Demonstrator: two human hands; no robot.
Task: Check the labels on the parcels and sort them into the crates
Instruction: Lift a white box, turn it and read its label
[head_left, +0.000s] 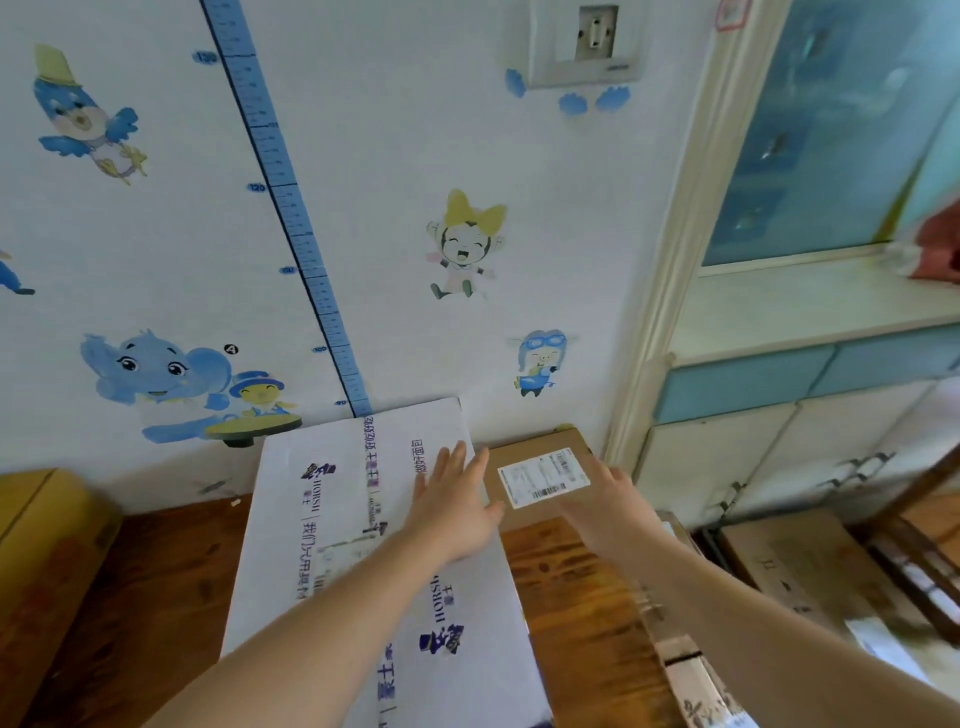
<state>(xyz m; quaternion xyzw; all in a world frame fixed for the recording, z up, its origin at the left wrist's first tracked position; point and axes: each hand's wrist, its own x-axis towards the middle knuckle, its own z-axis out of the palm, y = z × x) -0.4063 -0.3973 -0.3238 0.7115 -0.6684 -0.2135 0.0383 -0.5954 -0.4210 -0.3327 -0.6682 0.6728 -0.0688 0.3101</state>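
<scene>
A large white box (332, 545) with purple print lies on the wooden table (156, 582), reaching back to the wall. Behind its right side sits a small brown cardboard parcel (511, 514) with a white shipping label (543, 477) facing up. My left hand (452, 499) is stretched out with straight, spread fingers over the white box, at the brown parcel's left edge. My right hand (608, 499) reaches to the parcel's right edge; its fingers are partly hidden behind the parcel, so its hold is unclear.
A yellow-brown carton (41, 545) stands at the far left. More cardboard boxes (800, 566) lie low on the right, with a taped parcel (696, 670) at the table's right edge. The stickered wall is close behind; a cabinet (779, 395) stands to the right.
</scene>
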